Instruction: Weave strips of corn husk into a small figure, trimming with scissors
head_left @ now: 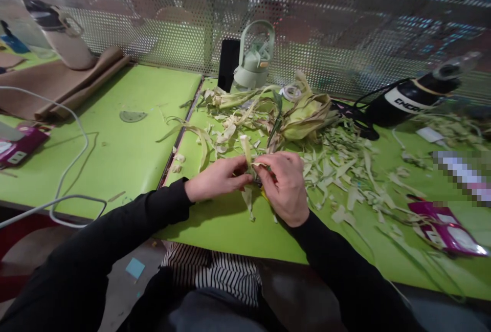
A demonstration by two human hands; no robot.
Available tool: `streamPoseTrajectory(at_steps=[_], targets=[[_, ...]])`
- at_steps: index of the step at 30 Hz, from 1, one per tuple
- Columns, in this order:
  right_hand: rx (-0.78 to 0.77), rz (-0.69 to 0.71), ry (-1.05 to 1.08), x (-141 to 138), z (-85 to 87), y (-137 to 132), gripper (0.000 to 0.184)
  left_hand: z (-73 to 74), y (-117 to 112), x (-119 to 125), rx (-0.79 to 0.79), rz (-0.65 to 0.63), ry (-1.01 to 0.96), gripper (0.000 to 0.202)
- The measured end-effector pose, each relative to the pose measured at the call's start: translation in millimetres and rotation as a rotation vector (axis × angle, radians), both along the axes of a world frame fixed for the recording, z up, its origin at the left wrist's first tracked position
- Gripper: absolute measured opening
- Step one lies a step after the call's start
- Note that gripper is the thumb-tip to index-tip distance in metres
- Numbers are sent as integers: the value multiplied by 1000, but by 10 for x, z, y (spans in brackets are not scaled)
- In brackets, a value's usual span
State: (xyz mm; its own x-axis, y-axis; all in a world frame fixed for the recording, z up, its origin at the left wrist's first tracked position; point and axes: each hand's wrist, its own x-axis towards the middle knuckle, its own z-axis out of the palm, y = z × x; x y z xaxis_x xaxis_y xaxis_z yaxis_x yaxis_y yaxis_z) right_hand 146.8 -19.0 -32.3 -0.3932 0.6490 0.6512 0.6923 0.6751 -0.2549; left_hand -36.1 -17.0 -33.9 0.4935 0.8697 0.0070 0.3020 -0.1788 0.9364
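Observation:
Near the table's front edge, my left hand (220, 177) pinches a pale strip of corn husk (246, 149), which sticks up between my fingers. Fingers curled, my right hand (284, 184) meets it from the other side and pinches the same piece. A narrow husk end (248, 202) hangs below my fingertips. Something small and yellow (264, 194) shows under my right hand, mostly hidden. Just beyond my hands lies a bundle of corn husks (307, 117) with dried brown edges. A long curled husk leaf (199, 140) rests to the left.
Husk scraps (345, 163) cover the green table (226, 229) on the right. A light green bottle (251, 66) and black phone (227, 63) stand by the perforated metal screen (169, 20). A black bottle (406, 99) leans right; purple packet (447, 227) nearby. White cable (79, 150) crosses left.

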Motion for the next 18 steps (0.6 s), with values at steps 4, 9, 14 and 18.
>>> streamPoseTrajectory(at_steps=[4, 9, 14, 18], targets=[[-18, -24, -16, -4, -7, -24, 5, 17, -34, 17, 13, 42, -14, 19], [-340, -18, 206, 51, 26, 29, 29, 14, -17, 3, -128, 21, -235, 16], [-658, 46, 432, 117, 35, 78, 30, 4, 19, -17, -266, -11, -396, 14], [-426, 67, 461, 105, -61, 22, 30, -8, 24, -11, -394, 22, -422, 12]])
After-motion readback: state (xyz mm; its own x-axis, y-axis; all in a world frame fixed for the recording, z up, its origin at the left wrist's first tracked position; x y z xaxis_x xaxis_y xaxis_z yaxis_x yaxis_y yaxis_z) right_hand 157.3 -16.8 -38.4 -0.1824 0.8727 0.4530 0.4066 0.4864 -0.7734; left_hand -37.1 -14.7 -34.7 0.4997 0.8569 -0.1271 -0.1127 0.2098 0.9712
